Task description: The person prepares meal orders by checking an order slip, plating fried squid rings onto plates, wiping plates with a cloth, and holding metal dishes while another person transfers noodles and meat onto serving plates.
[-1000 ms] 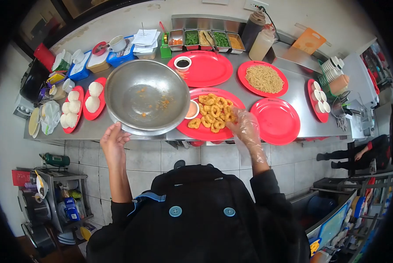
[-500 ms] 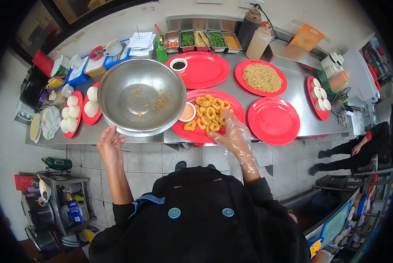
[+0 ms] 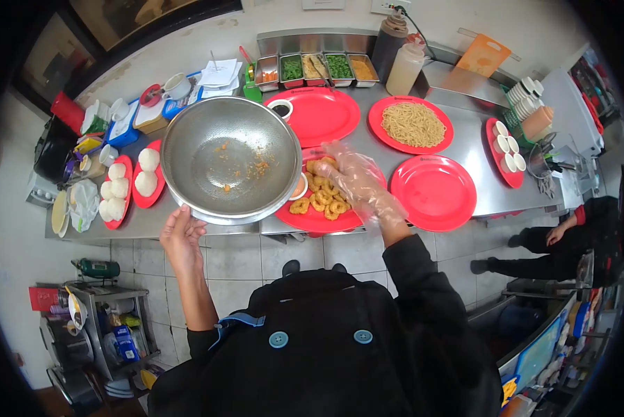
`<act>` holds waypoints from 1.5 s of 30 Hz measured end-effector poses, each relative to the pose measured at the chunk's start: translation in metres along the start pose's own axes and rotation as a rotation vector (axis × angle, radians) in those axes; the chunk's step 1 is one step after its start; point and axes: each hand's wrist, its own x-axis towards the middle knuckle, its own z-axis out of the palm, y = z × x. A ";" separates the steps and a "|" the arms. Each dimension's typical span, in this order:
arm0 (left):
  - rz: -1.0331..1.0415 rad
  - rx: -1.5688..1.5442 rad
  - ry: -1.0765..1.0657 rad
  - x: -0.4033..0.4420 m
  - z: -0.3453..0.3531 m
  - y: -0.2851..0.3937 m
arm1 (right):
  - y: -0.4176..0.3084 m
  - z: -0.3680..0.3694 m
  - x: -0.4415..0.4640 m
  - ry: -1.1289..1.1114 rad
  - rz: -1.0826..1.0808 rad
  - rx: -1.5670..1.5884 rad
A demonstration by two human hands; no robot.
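- two hands, head view: the left hand (image 3: 182, 236) is bare and the right hand (image 3: 362, 187) wears a loose clear glove; both work at the near side of a steel counter (image 3: 473, 131).
- left hand: gripping, with the thumb at the near rim of a strainer (image 3: 211, 139) and the other fingers curled below. a second metal rim shows under it. only crumbs (image 3: 259, 167) are seen inside.
- right hand: reaching across the fried rings (image 3: 319, 201), its fingers pointed toward the strainer. whether they pinch a ring or merely press on the heap cannot be told.
- fried rings: heaped on a red plate (image 3: 303, 223), partly covered by the gloved hand. a cup of orange dip (image 3: 300, 187) stands at their left, partly behind the strainer's rim.
- surroundings: noodles (image 3: 414, 125) lie on another plate beyond and to the right; a cup of dark sauce (image 3: 280, 109) stands just past the strainer.
- step in hand, as judged: arranging the heap by glove, the strainer held aside.
- next move, as judged: calls for light fingertips that gather the rings inward without nudging the orange dip, and for a level strainer, lest crumbs spill onto the plate.
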 end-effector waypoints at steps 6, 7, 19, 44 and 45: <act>-0.031 -0.011 -0.295 0.017 0.025 0.001 | 0.024 -0.041 -0.068 0.787 0.061 0.007; -0.042 -0.054 -0.399 0.026 0.030 -0.005 | 0.029 -0.046 -0.097 0.799 0.274 -0.111; -0.535 0.061 -1.590 -0.021 0.154 -0.066 | -0.064 0.150 -0.383 0.655 1.426 -0.544; -1.326 0.498 -2.484 -0.632 -0.156 -0.101 | -0.310 0.388 -0.655 3.079 0.392 0.449; -1.316 0.495 -2.479 -0.643 -0.164 -0.108 | -0.312 0.398 -0.674 3.157 0.320 0.393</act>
